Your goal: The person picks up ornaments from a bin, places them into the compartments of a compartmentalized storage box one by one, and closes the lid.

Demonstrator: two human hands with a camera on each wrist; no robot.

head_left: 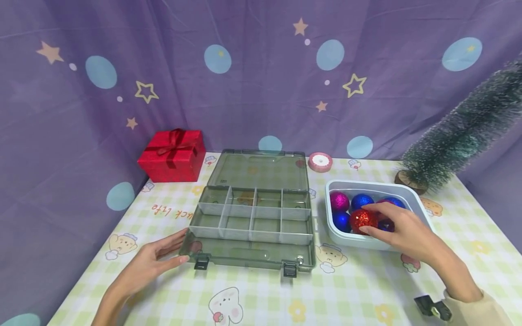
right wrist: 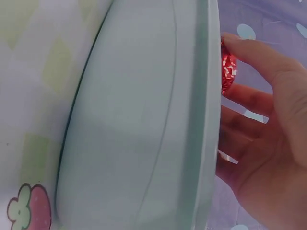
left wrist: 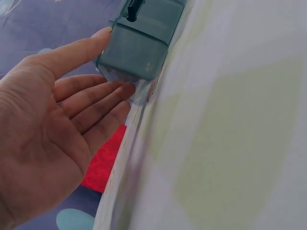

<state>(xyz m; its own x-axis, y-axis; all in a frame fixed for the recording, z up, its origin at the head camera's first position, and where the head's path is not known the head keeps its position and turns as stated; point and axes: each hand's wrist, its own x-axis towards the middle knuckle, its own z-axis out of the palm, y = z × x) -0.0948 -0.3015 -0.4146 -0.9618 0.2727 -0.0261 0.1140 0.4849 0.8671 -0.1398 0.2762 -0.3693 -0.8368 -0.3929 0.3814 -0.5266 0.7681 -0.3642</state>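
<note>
Between the thumb and fingers of my right hand is a red glitter ball, pinched at the near side of a pale blue tub. Around it in the tub sit a magenta ball and several blue balls. In the right wrist view the tub wall hides most of the red ball. My left hand rests against the left front corner of a grey see-through compartment box, its fingers extended. The box lies with its lid back, and no balls show in its compartments.
A red gift box with a dark ribbon stands at the back left. Behind the tub are a pink ribbon roll and a small artificial tree on a wooden base. A purple curtain hangs behind the table.
</note>
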